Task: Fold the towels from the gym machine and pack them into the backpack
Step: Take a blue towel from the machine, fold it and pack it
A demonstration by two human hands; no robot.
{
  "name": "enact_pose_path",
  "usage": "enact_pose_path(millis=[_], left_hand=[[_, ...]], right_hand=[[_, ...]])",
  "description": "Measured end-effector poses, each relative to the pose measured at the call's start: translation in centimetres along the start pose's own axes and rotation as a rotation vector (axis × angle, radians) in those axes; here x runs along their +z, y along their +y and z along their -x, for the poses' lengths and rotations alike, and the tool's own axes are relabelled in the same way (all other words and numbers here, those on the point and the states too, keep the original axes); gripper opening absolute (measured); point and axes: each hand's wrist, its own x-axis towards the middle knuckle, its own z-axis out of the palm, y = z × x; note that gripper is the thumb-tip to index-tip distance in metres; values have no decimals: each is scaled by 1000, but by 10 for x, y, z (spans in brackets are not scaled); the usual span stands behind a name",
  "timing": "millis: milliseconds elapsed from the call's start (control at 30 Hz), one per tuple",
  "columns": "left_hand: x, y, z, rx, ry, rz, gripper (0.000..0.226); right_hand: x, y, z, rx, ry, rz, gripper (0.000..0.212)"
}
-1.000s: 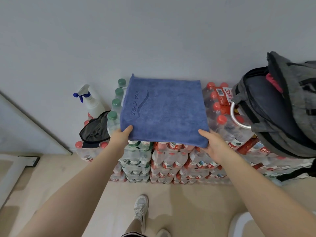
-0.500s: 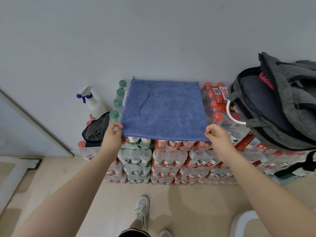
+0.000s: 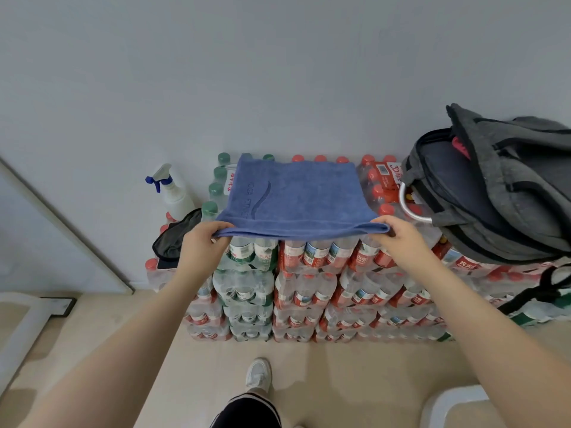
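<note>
A blue towel with an embossed logo lies folded on top of stacked packs of bottled water. My left hand pinches its near left corner and my right hand pinches its near right corner. The near edge is lifted off the bottles while the far edge still rests on them. A grey backpack sits on the bottles to the right, its main compartment unzipped and gaping toward the towel, with something red inside.
A white spray bottle and a black cloth sit left of the towel. A grey wall rises right behind the stack. A white frame stands at the lower left, a white stool edge at the lower right.
Both hands went from resting at the towel's near edge to pinching its corners and have raised that edge off the bottles. The towel now looks shorter front to back.
</note>
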Motion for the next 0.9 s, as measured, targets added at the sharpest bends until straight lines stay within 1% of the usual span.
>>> enact_pose_path(millis=[100,167,233,333,433,567,667,733,800,900], left_hand=[[-8,8,-14,4,-14,129,10],[-13,14,-28,-22,-61,259,6],[-14,20,-42,-32,-106,381,13],[-6,26,-70,-91,-93,443,18],[6,30,-108,-123,-80,448,15],[23,30,-165,-166,-128,357,23],[36,23,-199,-216,-192,239,36],[43,18,-214,-225,-238,73,31],[48,16,-223,-201,-265,-85,30],[52,17,-234,-180,-270,-186,27]], right_hand=[[-6,-5,-15,-45,128,12,8],[-8,-9,-28,-25,156,-39,17],[-9,-14,-42,-5,159,-138,22],[-9,-20,-70,35,165,-278,15],[-7,-19,-110,103,179,-338,17],[-1,-21,-164,132,199,-295,19],[7,-20,-197,141,206,-120,13],[14,-15,-213,162,192,-17,12],[18,-11,-223,196,208,51,15],[17,-11,-228,206,195,144,16]])
